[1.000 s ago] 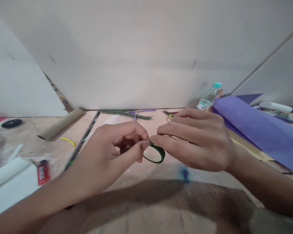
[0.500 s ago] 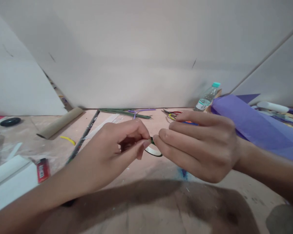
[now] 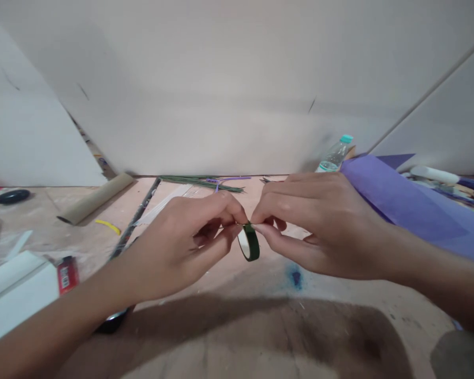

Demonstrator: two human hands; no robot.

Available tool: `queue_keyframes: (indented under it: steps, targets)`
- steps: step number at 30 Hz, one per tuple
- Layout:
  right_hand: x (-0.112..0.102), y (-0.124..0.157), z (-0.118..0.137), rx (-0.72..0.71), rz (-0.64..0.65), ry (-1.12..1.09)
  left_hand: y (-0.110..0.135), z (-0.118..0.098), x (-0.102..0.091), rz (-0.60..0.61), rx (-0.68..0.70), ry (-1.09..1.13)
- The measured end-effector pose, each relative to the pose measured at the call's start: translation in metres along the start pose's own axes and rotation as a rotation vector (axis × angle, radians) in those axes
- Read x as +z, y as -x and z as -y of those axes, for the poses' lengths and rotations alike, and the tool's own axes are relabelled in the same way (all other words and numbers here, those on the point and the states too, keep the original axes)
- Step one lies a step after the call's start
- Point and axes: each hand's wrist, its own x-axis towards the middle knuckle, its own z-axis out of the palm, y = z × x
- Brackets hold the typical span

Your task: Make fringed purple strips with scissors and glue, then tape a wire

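A small roll of dark green tape (image 3: pixel 249 242) with a white inner core hangs upright between my two hands, above the wooden tabletop (image 3: pixel 237 316). My left hand (image 3: pixel 181 247) pinches its top edge with thumb and fingertips, the fingers curled. My right hand (image 3: pixel 319 226) meets it from the right, thumb and forefinger also pinched at the top of the roll. Both hands are closed on it, fingertips nearly touching.
A purple paper sheet (image 3: pixel 411 210) lies at the right, a water bottle (image 3: pixel 334 155) behind it. Green wire stems (image 3: pixel 201 182) lie by the back wall. A cardboard tube (image 3: pixel 95 199), a dark rod (image 3: pixel 136 223), a red lighter (image 3: pixel 66 273) and white paper (image 3: pixel 11 295) are at the left.
The tape roll has turned from lying flat and open toward me to hanging edge-on. My right hand has shifted from gripping the roll's side to pinching its top.
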Motion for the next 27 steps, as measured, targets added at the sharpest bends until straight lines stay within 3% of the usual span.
queue_keyframes:
  steps: [5,13,18,27]
  targets:
    - [-0.001,0.002,0.000,0.052,0.002,-0.084,-0.001,0.002,0.003,-0.055,0.042,-0.151]
    - [0.004,0.004,0.003,0.121,-0.103,-0.175,0.002,0.002,0.009,-0.151,0.130,-0.346]
    - [0.010,0.006,0.006,0.171,-0.180,-0.269,0.005,-0.005,0.011,-0.232,0.115,-0.471]
    - [0.031,0.006,0.005,0.194,-0.289,-0.322,0.003,-0.004,0.008,-0.228,0.086,-0.465]
